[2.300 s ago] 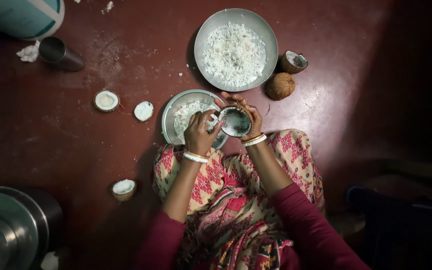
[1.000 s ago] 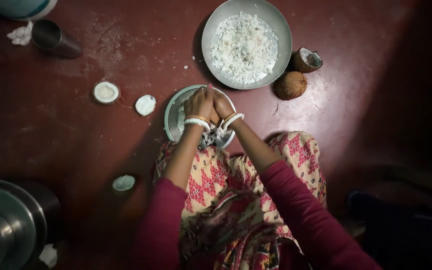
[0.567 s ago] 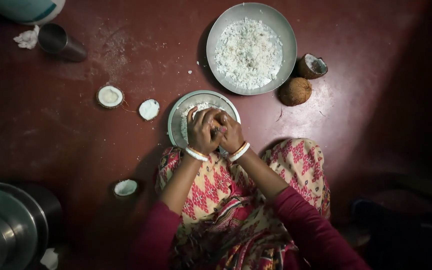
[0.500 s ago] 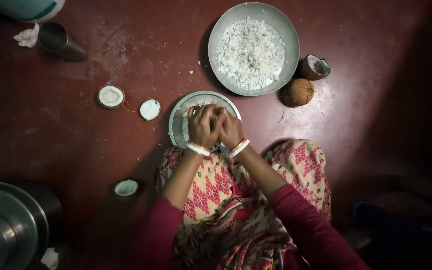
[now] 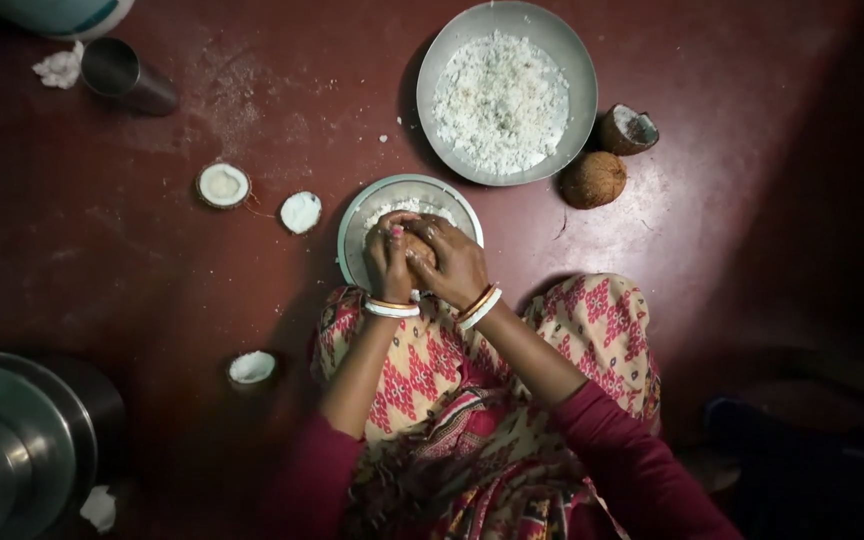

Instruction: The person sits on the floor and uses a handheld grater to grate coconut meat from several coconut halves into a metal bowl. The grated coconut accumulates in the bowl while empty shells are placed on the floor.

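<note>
A coconut half [image 5: 418, 246] is clasped between the left hand [image 5: 389, 262] and the right hand [image 5: 455, 266], fingers curled and pressed tight around the brown shell, held directly over the small steel plate [image 5: 357, 225] at 12 o'clock from the patterned lap [image 5: 422, 370]. What lies under the shell is hidden by the hands. For the scraping to go well, the shell is best kept centred above the plate, so that loosened shreds fall inside the rim, and turned a little at a time under steady pressure. At 9 o'clock, three white coconut pieces [image 5: 223, 185] are scattered on the red floor [image 5: 132, 270]. Farther off, at 12 o'clock, a large steel bowl of grated coconut [image 5: 505, 90] is set, with two emptied shells [image 5: 593, 179] just beside it at 2 o'clock.
</note>
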